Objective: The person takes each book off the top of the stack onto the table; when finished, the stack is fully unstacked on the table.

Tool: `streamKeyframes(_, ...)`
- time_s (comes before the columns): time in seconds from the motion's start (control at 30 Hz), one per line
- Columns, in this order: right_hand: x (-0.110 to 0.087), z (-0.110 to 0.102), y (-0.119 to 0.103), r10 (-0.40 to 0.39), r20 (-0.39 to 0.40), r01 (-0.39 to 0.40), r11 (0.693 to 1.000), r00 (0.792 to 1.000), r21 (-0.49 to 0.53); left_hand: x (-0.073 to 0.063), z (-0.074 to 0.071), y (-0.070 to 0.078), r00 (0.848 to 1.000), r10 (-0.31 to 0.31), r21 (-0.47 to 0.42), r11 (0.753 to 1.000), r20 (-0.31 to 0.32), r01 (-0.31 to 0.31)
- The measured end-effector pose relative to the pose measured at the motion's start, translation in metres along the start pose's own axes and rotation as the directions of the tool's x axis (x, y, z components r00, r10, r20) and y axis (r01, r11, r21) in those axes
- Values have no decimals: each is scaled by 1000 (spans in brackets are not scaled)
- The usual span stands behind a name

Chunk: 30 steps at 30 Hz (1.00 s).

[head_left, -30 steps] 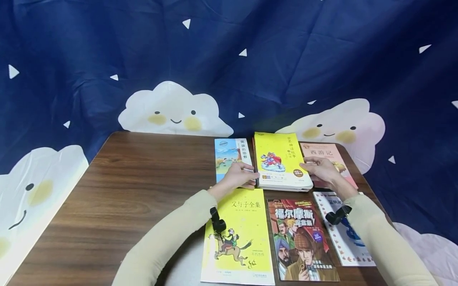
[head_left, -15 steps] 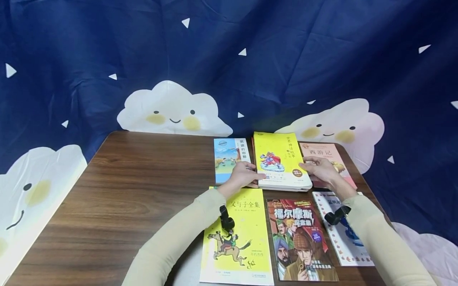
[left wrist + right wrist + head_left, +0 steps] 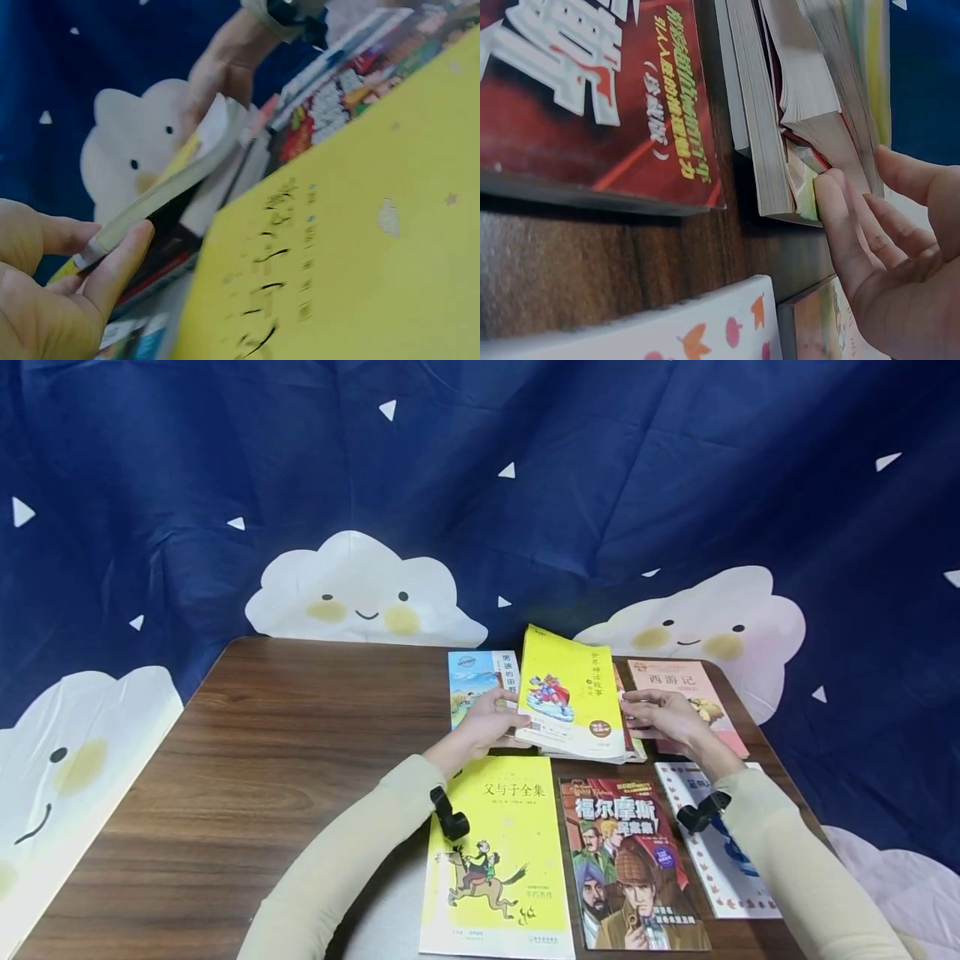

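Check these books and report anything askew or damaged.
The top yellow book sits askew: it is tilted on the stack beneath, which shows at its right, and the left hand pinches its left edge. The red-covered book in front lies flat, so the tilt stands out; the handling likely explains it. I see no clear damage.

The yellow caped-figure paperback point(image 3: 568, 695) reads 世界神话故事, the yellow horse-picture paperback point(image 3: 501, 835) 父与子全集, the pink paperback point(image 3: 684, 683) 西游记, the blue-white paperback point(image 3: 474, 685) 男孩的田, the dark-red paperback point(image 3: 633, 864) 福尔摩斯探案集.
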State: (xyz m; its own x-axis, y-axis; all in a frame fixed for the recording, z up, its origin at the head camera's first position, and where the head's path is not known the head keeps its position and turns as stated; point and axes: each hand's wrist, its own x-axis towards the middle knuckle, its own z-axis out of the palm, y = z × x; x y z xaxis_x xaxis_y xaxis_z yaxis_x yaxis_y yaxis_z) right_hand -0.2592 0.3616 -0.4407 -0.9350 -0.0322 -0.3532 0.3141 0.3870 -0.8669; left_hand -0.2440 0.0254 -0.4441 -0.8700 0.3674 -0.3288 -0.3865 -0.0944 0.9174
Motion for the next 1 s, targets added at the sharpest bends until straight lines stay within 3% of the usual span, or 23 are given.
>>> streamKeyframes(0.2,-2,3,-1,-39,9,39,999,999,-34,-24,-27,14,995,82,-11,997,61,-81)
streamKeyframes(0.6,-1,7,-2,-79,17,80,995,997,-64,-89,-109,30,976,213,-30,977,42,-212)
streamKeyframes(0.8,1,6,1,-82,12,83,994,997,-73,-112,-156,30,978,206,-10,979,-32,-206)
streamKeyframes(1.0,0,5,-1,-77,20,78,995,997,-63,-123,-199,24,981,166,11,986,-102,-166)
